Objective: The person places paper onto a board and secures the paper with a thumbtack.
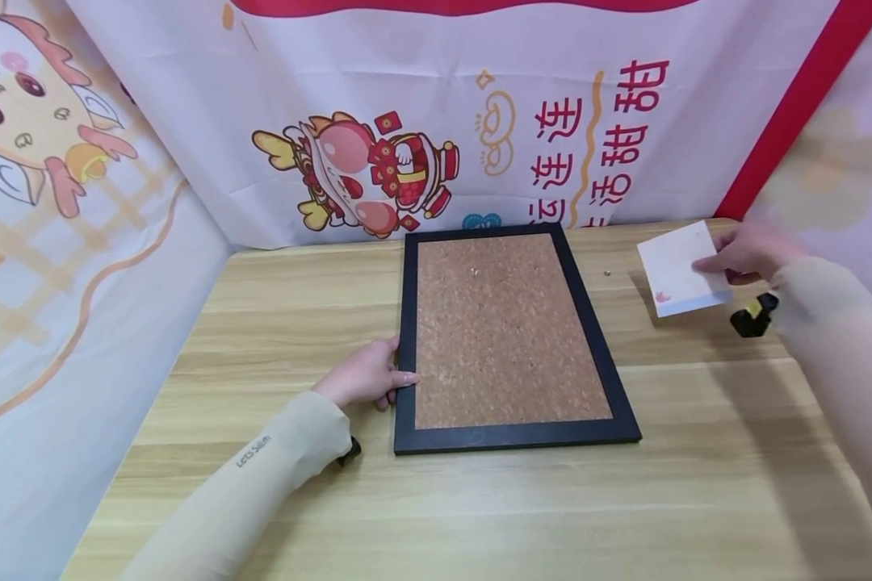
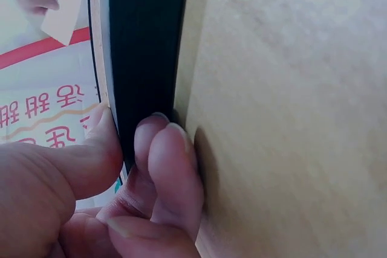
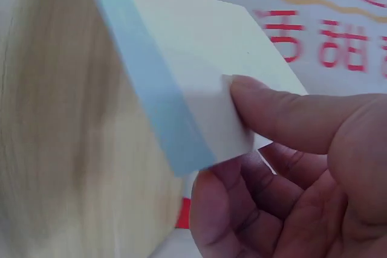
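Observation:
A cork board (image 1: 509, 331) in a black frame (image 1: 516, 436) lies on the wooden table. My left hand (image 1: 366, 374) grips the frame's left side, thumb on top and fingers against the outer edge. Up close in the left wrist view, the thumb and curled fingers of that hand (image 2: 133, 179) pinch the dark frame (image 2: 148, 40). Off to the right, my right hand (image 1: 752, 252) holds a square white note paper (image 1: 679, 262) above the table. In the right wrist view the paper (image 3: 199, 58) shows a pale blue band and a pink print, with the thumb pressing its face.
A tiny object (image 1: 475, 272) sits on the upper part of the cork, and another (image 1: 607, 273) lies on the table right of the board; both are too small to identify. Printed cloth (image 1: 421, 73) hangs behind the wooden table (image 1: 276, 315) and along its left side.

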Available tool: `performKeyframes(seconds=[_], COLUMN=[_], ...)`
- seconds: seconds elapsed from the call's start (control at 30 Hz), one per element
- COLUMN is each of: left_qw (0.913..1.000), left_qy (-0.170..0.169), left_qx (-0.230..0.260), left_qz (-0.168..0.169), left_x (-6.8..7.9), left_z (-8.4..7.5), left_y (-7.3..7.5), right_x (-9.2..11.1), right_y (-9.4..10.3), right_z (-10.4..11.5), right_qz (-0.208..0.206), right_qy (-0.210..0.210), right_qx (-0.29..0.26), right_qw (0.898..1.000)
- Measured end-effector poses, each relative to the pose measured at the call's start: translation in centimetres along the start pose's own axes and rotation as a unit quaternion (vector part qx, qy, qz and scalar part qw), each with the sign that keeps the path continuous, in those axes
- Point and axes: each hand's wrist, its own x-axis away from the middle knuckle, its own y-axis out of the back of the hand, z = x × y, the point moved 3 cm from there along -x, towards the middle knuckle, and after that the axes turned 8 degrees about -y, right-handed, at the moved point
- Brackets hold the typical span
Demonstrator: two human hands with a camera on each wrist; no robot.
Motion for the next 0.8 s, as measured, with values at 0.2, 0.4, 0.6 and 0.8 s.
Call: performKeyframes(seconds=[0.2,0.4,0.6,0.8], left_qw=[1.0,0.9998,0.9994,0.9993], left_qy=[0.0,0.003,0.009,0.011], left_qx=[0.004,0.017,0.026,0.027], left_qz=[-0.009,-0.013,-0.021,-0.025], left_x=[0.1,0.1,0.3,0.5], left_z=[-0.1,0.0,0.0,-0.2], left_y=[0.1,0.0,0.0,-0.1], right_x=[2.9,5.3,6.9,8.0], right_y=[-0.6,-3.8,-7.0,-10.1], right_z=[0.1,1.1,3.3,5.7], right_qz=[-0.05,-0.06,-0.053,-0.021], right_qy=[0.023,0.039,0.071,0.113], right_qx=[0.002,-0.021,-0.061,-0.057], right_qw=[0.998,0.997,0.994,0.992])
